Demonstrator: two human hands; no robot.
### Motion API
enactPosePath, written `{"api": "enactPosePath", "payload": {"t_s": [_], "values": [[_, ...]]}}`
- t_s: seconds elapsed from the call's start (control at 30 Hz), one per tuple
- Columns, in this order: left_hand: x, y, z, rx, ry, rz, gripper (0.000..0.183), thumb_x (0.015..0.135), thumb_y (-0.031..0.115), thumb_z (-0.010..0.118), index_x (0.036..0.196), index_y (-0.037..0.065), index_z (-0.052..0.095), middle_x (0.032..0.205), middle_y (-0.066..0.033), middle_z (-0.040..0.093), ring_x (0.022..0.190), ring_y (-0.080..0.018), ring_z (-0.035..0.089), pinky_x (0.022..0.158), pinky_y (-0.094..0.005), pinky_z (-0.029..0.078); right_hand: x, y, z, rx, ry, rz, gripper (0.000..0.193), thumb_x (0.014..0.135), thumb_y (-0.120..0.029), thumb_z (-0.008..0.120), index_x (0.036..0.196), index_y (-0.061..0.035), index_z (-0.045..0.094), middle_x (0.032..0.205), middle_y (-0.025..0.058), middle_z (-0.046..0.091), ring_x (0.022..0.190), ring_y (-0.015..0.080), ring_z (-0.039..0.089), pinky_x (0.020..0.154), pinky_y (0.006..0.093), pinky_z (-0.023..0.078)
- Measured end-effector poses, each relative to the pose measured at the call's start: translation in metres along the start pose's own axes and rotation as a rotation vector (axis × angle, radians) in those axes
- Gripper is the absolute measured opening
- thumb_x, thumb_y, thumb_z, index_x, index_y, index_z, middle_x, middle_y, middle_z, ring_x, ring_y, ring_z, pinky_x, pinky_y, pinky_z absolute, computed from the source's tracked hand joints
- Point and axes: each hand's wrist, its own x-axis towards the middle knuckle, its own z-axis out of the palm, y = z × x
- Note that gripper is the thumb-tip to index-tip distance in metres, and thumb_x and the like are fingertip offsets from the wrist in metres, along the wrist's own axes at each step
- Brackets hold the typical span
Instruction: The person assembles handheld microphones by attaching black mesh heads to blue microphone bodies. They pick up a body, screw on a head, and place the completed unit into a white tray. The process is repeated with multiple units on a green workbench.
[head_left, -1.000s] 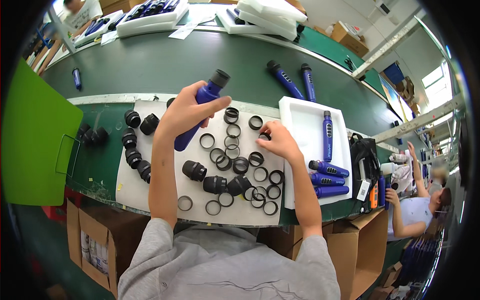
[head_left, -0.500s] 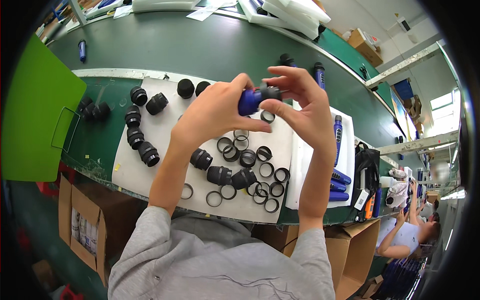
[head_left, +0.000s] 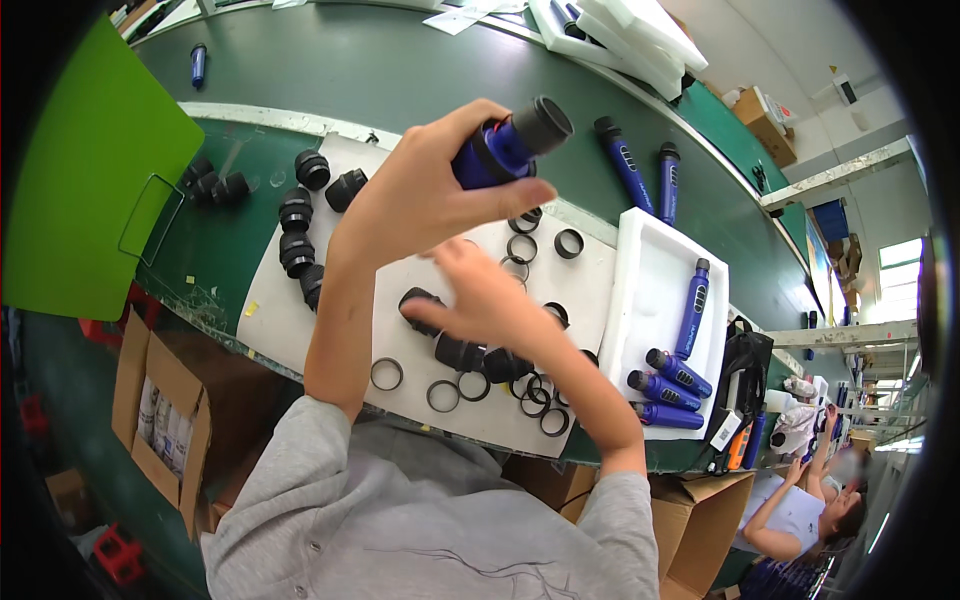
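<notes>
My left hand (head_left: 410,190) is closed around a blue microphone body (head_left: 484,160), raised over the bench, its black end piece (head_left: 540,125) pointing up and right. Lower down, my right hand (head_left: 490,300), slightly blurred, hangs with fingers apart and nothing visible in them. Closest to its thumb is a black ribbed cylinder (head_left: 418,308) on the white sheet (head_left: 492,428). More black cylinders (head_left: 460,352) and several thin black rings (head_left: 443,396) lie around it, some hidden by my right hand and forearm. Another group of black cylinders (head_left: 296,212) lines the sheet's left side.
At right, a white foam tray (head_left: 625,265) holds several blue microphones (head_left: 692,310). Two more microphones (head_left: 669,185) lie beyond it. A green panel (head_left: 90,190) stands at left. Open cardboard boxes (head_left: 160,420) sit below the bench edge. Another person (head_left: 785,515) works far right.
My right hand has left the microphone body and moved down and left over the black cylinders. My left hand still holds the body, now tilted with its black end piece up. The view has shifted slightly.
</notes>
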Motion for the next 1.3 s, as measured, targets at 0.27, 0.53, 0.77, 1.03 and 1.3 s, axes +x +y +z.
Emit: {"api": "enactPosePath", "payload": {"t_s": [0.27,0.53,0.77,1.03,1.3], "values": [[0.001,0.006,0.009,-0.054,-0.131,-0.072,0.049,0.078,0.035,0.085,0.104,0.001,0.061,0.074,-0.0055,0.062,0.064,-0.0134,0.058,0.063,-0.0294,0.05,0.006,0.016,-0.03,0.112,-0.225,0.226,0.043,0.082,-0.023,0.073,0.112,0.0046,0.059,0.101,0.021,0.059,0.098,0.0357,0.062,0.085,0.0436,0.052],[-0.002,0.01,0.022,0.022,-0.207,-0.092,0.046,0.078,0.027,0.085,0.108,0.002,0.062,0.076,-0.007,0.065,0.061,-0.0128,0.06,0.057,-0.0272,0.049,-0.021,0.02,-0.154,0.608,0.603,0.074,0.043,0.092,-0.009,0.066,0.131,0.0029,0.054,0.121,0.0135,0.059,0.109,0.0182,0.06,0.095,0.0329,0.05],[-0.005,0.006,0.04,0.17,-0.271,0.008,0.044,0.076,0.024,0.084,0.106,0.0,0.062,0.076,-0.0102,0.066,0.065,-0.0203,0.065,0.063,-0.0326,0.051,-0.044,-0.004,-0.141,0.662,0.519,-0.125,0.058,0.084,-0.007,0.079,0.132,0.0043,0.049,0.122,0.0139,0.061,0.114,0.0211,0.061,0.1,0.0368,0.048],[-0.005,0.002,0.053,0.315,-0.279,-0.001,0.044,0.076,0.026,0.083,0.104,0.0,0.062,0.076,-0.0147,0.067,0.066,-0.0282,0.067,0.064,-0.0359,0.051,-0.05,0.01,-0.14,0.663,0.44,-0.015,0.056,0.081,-0.011,0.083,0.126,0.0042,0.053,0.118,0.0124,0.061,0.111,0.0211,0.062,0.099,0.0377,0.05],[-0.004,0.008,0.058,0.345,-0.273,-0.08,0.049,0.076,0.031,0.084,0.108,0.001,0.062,0.078,-0.0146,0.068,0.068,-0.0289,0.069,0.065,-0.0362,0.053,-0.05,0.015,-0.14,0.695,0.463,0.053,0.054,0.08,-0.014,0.085,0.121,0.0041,0.055,0.112,0.0121,0.065,0.105,0.0204,0.065,0.097,0.0369,0.052]]}}
